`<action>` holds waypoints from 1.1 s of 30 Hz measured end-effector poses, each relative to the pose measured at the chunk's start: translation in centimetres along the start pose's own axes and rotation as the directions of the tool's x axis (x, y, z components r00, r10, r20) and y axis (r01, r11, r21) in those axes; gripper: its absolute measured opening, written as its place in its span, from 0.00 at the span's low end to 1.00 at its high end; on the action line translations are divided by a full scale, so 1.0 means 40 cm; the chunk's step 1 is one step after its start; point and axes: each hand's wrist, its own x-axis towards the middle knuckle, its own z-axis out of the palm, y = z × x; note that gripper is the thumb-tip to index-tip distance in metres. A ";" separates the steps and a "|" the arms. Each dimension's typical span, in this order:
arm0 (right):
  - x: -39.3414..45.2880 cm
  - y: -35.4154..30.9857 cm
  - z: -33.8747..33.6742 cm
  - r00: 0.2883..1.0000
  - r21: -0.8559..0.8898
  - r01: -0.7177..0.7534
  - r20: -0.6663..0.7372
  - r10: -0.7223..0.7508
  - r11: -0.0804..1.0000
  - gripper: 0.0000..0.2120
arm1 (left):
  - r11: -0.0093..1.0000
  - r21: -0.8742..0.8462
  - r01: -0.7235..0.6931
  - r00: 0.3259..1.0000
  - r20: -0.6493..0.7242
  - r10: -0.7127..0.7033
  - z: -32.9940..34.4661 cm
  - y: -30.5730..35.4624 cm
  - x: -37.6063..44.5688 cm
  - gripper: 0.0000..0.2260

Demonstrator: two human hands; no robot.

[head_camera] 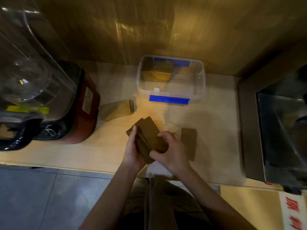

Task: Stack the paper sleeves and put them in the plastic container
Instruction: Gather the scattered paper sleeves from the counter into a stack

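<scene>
Clasped between the left hand (132, 152) and right hand (172, 152) is a fanned bundle of brown paper sleeves (147, 136), held above the counter (216, 130). Beyond the grip, a clear plastic container (171, 92) is seen, with a sleeve stack (157, 73) inside.

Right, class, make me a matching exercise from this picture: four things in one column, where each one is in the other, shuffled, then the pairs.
Things:
1. stack of sleeves
2. fanned bundle of sleeves
3. single sleeve
4. blender

Places:
A. far left of the counter
B. flat on the counter, right of the hands
C. inside the clear container
D. held between the left hand and right hand

Pairs: 1-C, 2-D, 3-B, 4-A
</scene>
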 end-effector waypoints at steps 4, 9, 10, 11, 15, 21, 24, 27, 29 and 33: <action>-0.024 0.010 0.017 1.000 -0.067 0.015 -0.018 -0.016 0.998 0.30 | 0.999 -0.031 0.016 0.999 0.029 -0.015 0.024 -0.023 0.010 0.21; -0.053 0.046 0.020 0.996 -0.105 0.044 -0.075 -0.052 0.994 0.30 | 0.996 -0.005 0.088 0.996 0.027 -0.088 0.043 -0.051 0.016 0.11; -0.057 0.054 0.018 0.996 -0.122 0.047 -0.064 -0.055 0.991 0.30 | 0.995 0.007 0.101 0.995 0.015 -0.101 0.044 -0.056 0.018 0.09; -0.062 0.061 0.014 0.997 -0.141 0.052 -0.042 -0.059 0.989 0.29 | 0.993 0.013 0.119 0.993 -0.001 -0.119 0.045 -0.060 0.020 0.09; -0.055 0.096 -0.007 0.999 -0.068 -0.039 0.029 0.041 0.997 0.19 | 0.974 0.039 0.222 0.974 -0.060 -0.219 0.033 -0.068 0.024 0.09; 0.004 0.215 0.004 0.906 -0.258 -0.369 -0.315 0.283 0.893 0.25 | 0.972 0.005 0.233 0.957 -0.177 -0.228 0.003 -0.072 0.032 0.08; 0.012 0.241 0.025 0.895 -0.313 -0.398 -0.340 0.290 0.862 0.28 | 0.977 0.026 0.210 0.958 -0.206 -0.201 0.001 -0.067 0.022 0.06; 0.010 0.252 0.036 0.897 -0.363 -0.380 -0.368 0.244 0.851 0.26 | 0.978 0.030 0.206 0.955 -0.224 -0.195 -0.009 -0.062 0.014 0.05; 0.008 0.255 0.035 0.902 -0.372 -0.367 -0.366 0.229 0.853 0.24 | 0.978 0.028 0.205 0.957 -0.217 -0.194 -0.011 -0.058 0.009 0.06; 0.015 0.252 0.013 0.911 -0.319 -0.368 -0.314 0.269 0.873 0.26 | 0.978 0.038 0.203 0.960 -0.202 -0.192 -0.011 -0.050 0.000 0.07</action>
